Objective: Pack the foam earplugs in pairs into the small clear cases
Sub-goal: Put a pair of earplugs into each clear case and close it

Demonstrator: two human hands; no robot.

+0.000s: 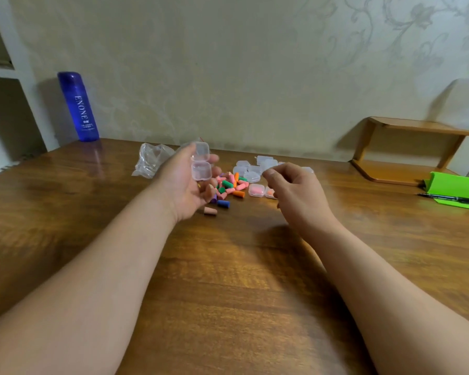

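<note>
Left hand (182,182) grips 1 open case (201,163); right hand (295,190) curled, can't tell if holding anything. Risk: that jumbled earplug pile (230,186) invites a mismatched pair!

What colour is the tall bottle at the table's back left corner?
Blue, with white lettering down its side; the bottle shows clearly in the head view.

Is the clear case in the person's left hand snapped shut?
No, the clear case held in the left hand is open, its lid flipped up above the base.
</note>
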